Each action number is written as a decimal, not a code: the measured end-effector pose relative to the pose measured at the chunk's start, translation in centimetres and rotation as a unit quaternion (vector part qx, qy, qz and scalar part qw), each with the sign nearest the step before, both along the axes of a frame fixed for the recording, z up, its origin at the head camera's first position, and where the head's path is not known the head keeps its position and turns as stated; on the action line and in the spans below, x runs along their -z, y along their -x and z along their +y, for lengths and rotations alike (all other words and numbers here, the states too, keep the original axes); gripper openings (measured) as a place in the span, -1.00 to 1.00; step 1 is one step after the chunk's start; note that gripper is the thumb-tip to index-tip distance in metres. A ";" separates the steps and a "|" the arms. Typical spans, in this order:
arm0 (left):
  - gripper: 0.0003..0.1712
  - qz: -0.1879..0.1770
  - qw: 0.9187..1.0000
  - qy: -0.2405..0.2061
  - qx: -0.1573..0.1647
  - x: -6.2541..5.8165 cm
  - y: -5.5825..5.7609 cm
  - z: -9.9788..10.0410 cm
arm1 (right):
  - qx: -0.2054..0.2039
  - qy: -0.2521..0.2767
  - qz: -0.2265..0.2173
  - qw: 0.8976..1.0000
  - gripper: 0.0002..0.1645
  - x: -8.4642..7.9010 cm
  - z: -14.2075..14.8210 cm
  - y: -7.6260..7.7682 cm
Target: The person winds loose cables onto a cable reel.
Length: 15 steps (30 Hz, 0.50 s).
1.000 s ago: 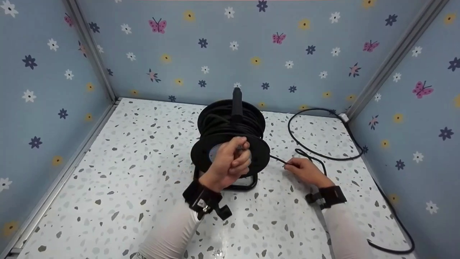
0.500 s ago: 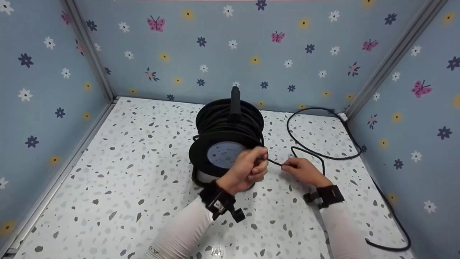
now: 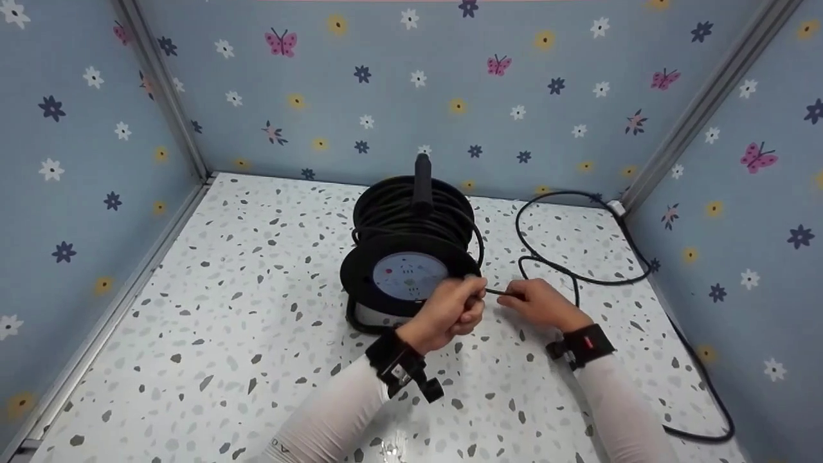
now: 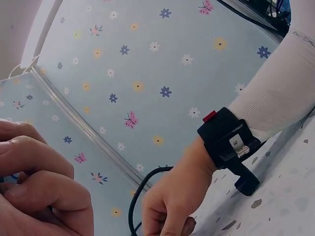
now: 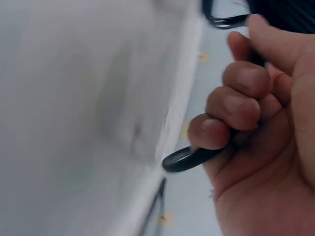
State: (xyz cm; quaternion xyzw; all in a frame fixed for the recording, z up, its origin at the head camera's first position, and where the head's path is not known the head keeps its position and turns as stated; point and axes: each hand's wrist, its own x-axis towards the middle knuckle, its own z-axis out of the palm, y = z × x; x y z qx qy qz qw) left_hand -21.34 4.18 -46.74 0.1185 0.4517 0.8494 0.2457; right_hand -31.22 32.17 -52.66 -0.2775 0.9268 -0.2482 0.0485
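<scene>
A black cable reel (image 3: 366, 276) stands on the speckled surface, its handle up and black cable wound on its drum. The round front plate (image 3: 402, 276) bears grey-blue sockets. At the right edge of this front disc, my left hand (image 3: 447, 312) grips with curled fingers. Its fingers hide the part inside them. Just to the right, my right hand (image 3: 546, 305) holds the loose black cable (image 3: 492, 291), which runs between the two hands. In the right wrist view, curled fingers wrap the cable (image 5: 192, 160). The left wrist view shows both hands close together.
A large loop of cable (image 3: 524, 241) lies on the right of the white speckled surface (image 3: 257, 257), its length trailing along the right wall (image 3: 726, 257). Flower-patterned panels rise at the left, back (image 3: 386, 83) and right. A slack strand (image 3: 481, 247) bulges off the reel's right side.
My left hand has moved right and down from the disc's upper part to its right edge, uncovering the sockets. The disc has turned slightly clockwise. My right hand has shifted slightly left.
</scene>
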 end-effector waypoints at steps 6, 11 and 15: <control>-0.68 0.003 1.000 0.011 -0.009 0.3 -0.1 0.1 | -0.021 -0.113 0.156 0.981 -0.51 -4.7 3.0 2.4; -0.68 0.009 1.000 0.016 -0.012 0.6 -0.2 0.2 | 0.016 -0.207 0.312 0.927 -0.34 -10.3 6.0 4.9; -0.68 0.004 1.000 0.022 -0.012 0.9 -0.2 0.3 | 0.122 -0.226 0.360 0.897 -0.16 -13.6 8.9 5.7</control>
